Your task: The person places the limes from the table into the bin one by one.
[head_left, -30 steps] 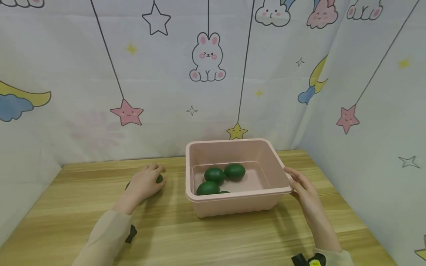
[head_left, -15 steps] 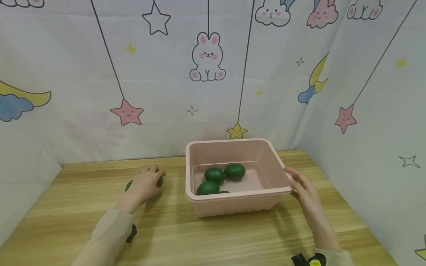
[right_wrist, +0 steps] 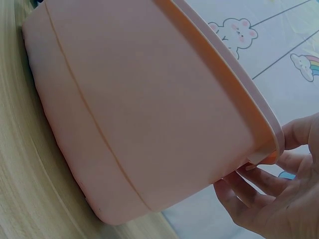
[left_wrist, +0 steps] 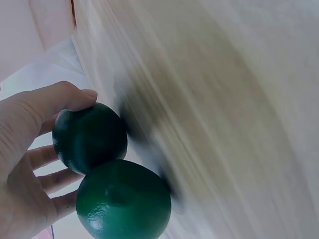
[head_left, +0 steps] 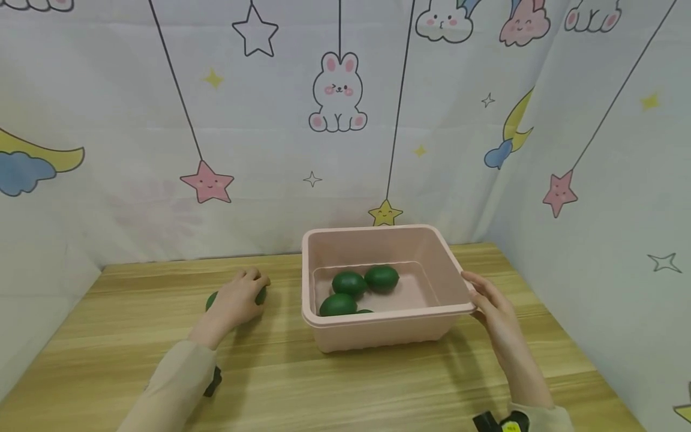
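Observation:
My left hand (head_left: 237,303) is over the left part of the table, thumb and fingers curled round a dark green, lime-shaped fruit (left_wrist: 89,137). A second fruit of the same kind (left_wrist: 122,201) lies against it, nearer the wrist; in the head view only a sliver of this second fruit (head_left: 211,300) shows beside the hand. At the right, my right hand (head_left: 493,306) grips the rim of a pale pink plastic bin (head_left: 383,333), thumb on top and fingers below the edge in the right wrist view. Several more green fruits (head_left: 382,278) lie inside, one mostly hidden behind the front wall.
The bin stands on a wood-grain table (head_left: 345,390) near its back edge. Behind it hangs a white cloth (head_left: 270,132) printed with stars and rabbits, which also runs along the right side. Bare tabletop lies between my left hand and the bin.
My left hand has shifted very slightly over the two fruits, and more of the left one shows beside it. My right hand and the bin look the same.

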`<control>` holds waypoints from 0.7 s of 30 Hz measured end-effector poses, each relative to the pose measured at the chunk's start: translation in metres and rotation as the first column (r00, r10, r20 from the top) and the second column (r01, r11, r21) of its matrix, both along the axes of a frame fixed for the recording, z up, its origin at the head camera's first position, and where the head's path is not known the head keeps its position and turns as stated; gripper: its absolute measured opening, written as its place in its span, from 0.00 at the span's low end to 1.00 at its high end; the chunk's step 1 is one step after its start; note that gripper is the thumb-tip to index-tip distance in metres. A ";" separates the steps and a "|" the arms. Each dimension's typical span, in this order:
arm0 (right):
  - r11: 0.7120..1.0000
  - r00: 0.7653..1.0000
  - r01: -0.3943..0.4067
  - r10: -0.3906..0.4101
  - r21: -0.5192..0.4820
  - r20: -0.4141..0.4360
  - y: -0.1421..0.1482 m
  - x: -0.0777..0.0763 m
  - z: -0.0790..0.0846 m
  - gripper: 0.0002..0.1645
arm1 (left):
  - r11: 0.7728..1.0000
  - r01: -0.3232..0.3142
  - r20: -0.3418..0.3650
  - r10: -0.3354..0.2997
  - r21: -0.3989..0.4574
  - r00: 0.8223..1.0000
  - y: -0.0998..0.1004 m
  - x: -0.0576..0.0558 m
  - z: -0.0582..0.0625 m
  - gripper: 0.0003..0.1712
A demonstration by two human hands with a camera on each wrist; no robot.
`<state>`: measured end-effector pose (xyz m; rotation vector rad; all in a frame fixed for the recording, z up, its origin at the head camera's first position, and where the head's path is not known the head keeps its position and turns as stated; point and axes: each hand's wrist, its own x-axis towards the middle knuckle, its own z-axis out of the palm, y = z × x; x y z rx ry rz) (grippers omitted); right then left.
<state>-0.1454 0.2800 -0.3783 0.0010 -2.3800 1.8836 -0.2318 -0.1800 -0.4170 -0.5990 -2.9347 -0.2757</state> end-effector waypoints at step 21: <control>1.000 1.000 0.002 -0.002 -0.004 0.001 -0.001 0.000 0.000 0.29 | 0.998 -0.003 -0.043 0.005 0.060 0.999 0.013 0.005 0.010 0.27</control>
